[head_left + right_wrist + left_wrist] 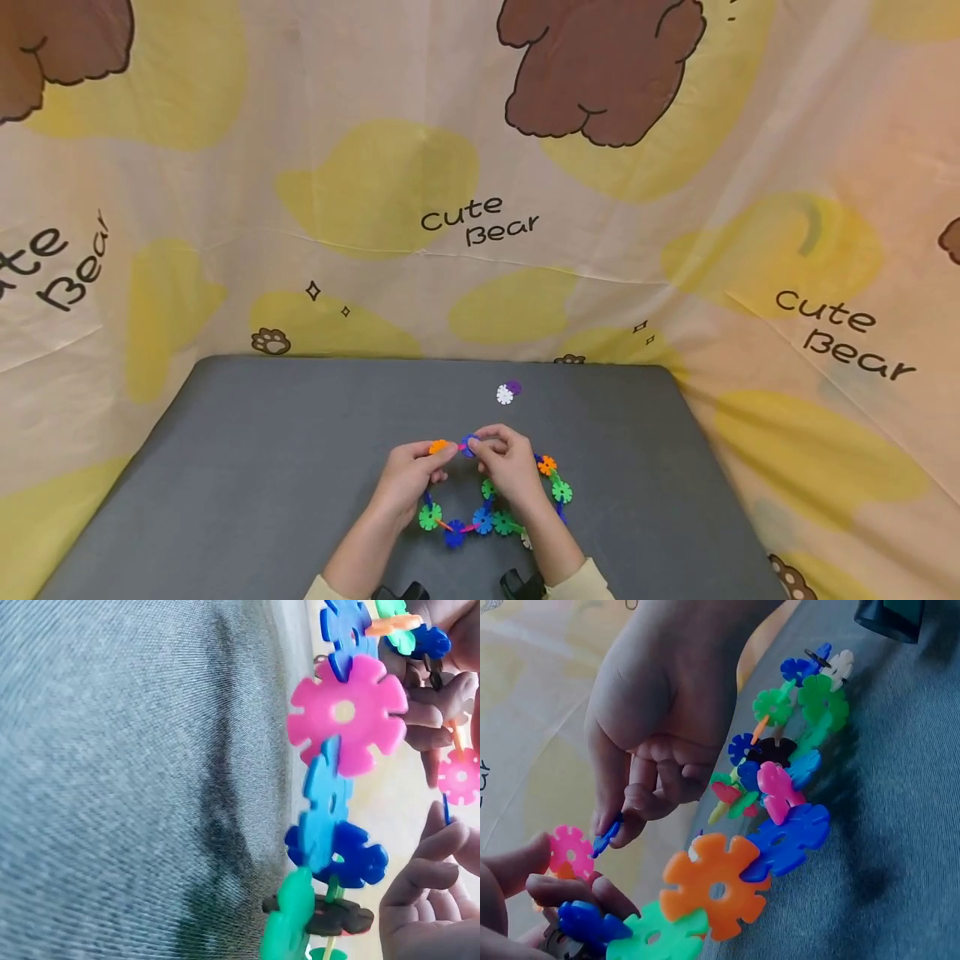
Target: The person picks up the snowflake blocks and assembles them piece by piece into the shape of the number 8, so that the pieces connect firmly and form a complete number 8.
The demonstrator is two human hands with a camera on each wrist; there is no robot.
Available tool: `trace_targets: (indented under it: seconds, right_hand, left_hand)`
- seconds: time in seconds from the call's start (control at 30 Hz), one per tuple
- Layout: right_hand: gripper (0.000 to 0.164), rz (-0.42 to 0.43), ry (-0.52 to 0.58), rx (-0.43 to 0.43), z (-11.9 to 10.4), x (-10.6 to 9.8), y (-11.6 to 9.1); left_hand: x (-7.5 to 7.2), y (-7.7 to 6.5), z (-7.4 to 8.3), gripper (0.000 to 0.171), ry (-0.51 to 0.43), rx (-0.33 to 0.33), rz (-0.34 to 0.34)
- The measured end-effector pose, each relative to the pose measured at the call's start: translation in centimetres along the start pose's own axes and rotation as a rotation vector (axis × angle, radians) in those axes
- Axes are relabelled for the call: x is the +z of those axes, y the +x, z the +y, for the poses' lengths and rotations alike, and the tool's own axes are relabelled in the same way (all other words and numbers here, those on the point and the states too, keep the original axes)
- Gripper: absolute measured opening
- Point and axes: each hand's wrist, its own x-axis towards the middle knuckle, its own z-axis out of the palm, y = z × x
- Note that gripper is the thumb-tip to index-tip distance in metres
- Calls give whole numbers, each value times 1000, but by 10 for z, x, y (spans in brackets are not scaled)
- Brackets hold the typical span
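My left hand [405,479] holds the end of a chain of notched plastic snowflake discs, an orange disc [438,447] showing at its fingertips. Past those fingers sticks out a pink disc [571,851]. Between thumb and fingers, my right hand [513,471] pinches a blue disc [607,836], edge right at the pink one. Below the hands the chain loops round, with a green disc [430,517] and a dark blue disc [454,534] on the near side. A big pink disc [349,712] belongs to the same chain. My right hand hides part of the far loop.
Farther back on the grey table [300,442] lie a white disc [505,394] and a purple disc [514,387], overlapping. Black devices [522,585] show by the wrists at the near edge. A printed bear curtain [360,208] hangs behind the table.
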Motion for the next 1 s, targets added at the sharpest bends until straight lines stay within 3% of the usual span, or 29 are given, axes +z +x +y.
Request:
trace_targets:
  seconds: [0.23,0.7,1.0]
  right_hand:
    - [24,37,73,-61,5,-3,-1]
    - [15,-35,72,-224,9,-14,-6]
    - [14,28,55,-307,0,-11,-8]
  left_hand:
    - [0,0,-1,37,19,30,3]
    - [-4,-3,2,36,81,104,-100]
    - [-2,-4,3,31,79,137,-160]
